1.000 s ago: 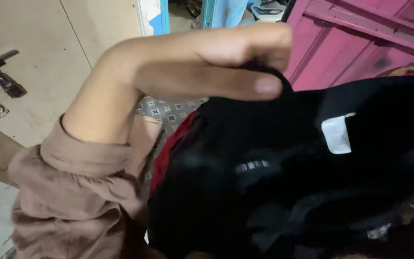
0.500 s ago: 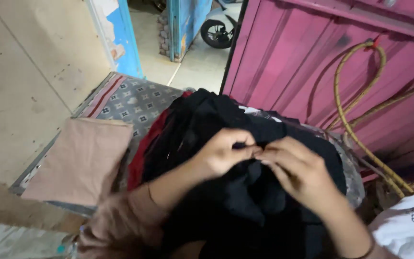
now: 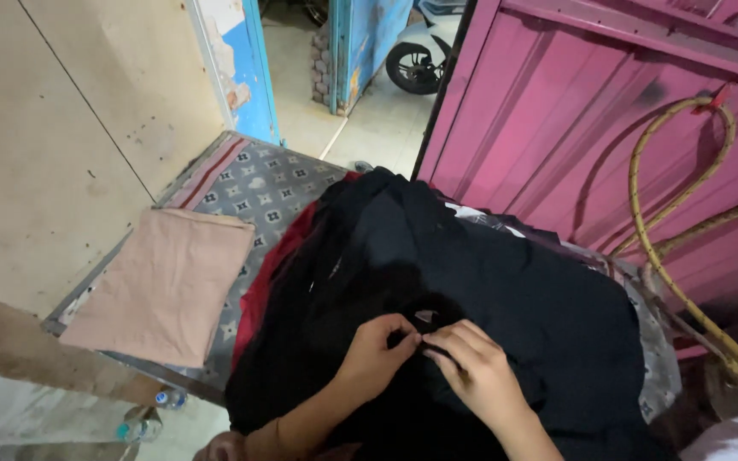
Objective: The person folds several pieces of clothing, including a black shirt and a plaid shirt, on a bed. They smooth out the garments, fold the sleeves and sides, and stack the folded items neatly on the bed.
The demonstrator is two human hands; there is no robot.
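A black garment lies spread over a pile of clothes on a patterned grey mat. My left hand pinches a fold of the black cloth near its middle. My right hand grips the same fold just to the right, fingertips almost touching the left hand's. A red cloth shows under the black garment's left edge. A folded beige cloth lies flat on the mat, to the left of the pile.
A pink corrugated metal wall stands at the right, with a yellow hose hanging on it. A blue door frame and a parked scooter are beyond. A plastic bottle lies on the floor at lower left.
A second ago my left arm was raised close to the camera over the black cloth. Both hands have since come together low on the garment, and the view has pulled back.
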